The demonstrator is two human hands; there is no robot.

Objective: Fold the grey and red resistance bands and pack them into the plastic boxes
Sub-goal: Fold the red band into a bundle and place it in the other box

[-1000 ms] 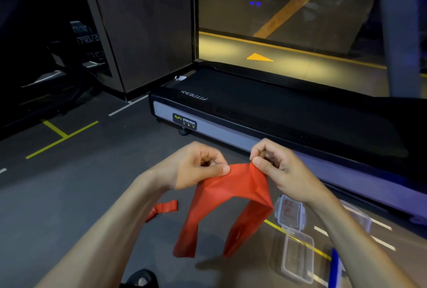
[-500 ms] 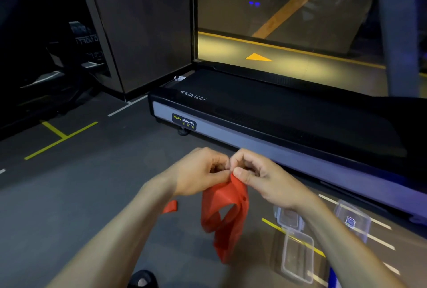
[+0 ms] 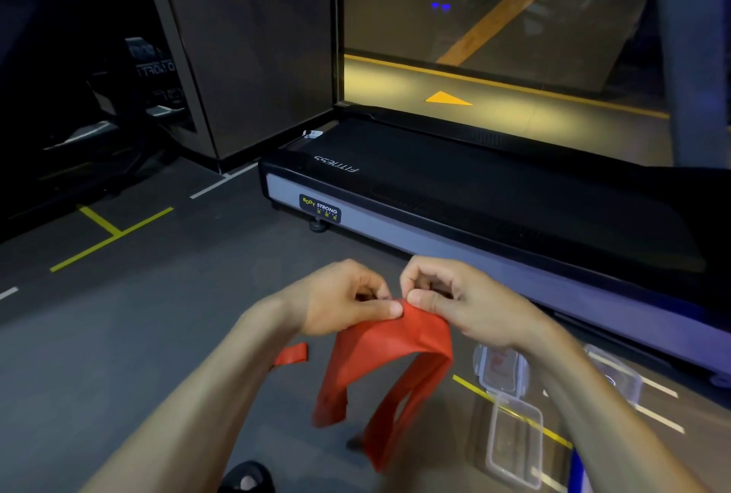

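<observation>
So there's one red resistance band (image 3: 389, 366) in play here, held up in the air over the dark gym floor (image 3: 118, 354), pinched at its top fold and draping down in two legs that hang apart like an upside-down U; a second bit of red (image 3: 292, 354) peeks out from behind the left forearm, lying on the floor, can't tell if it's another band or just the tail of this one; no grey band anywhere I can make out. Both hands are up close together, nearly knuckle to knuckle: the left hand (image 3: 340, 300) has its thumb laid flat along the top edge of the band with the fingers curled in behind it, and the right hand (image 3: 455, 298) does the same from the other side, thumb on the fold and fingers tucked under, so both have a pinch on the band. Off to the right on the floor I count three clear plastic pieces: a box (image 3: 499, 370) with something red inside it, near the right wrist; an open clear box (image 3: 514, 441) just below it, which looks to hold nothing; and another clear box (image 3: 615, 374) past the right forearm, contents too blurry to tell. Behind all that sits a black treadmill (image 3: 494, 207) along the window.
</observation>
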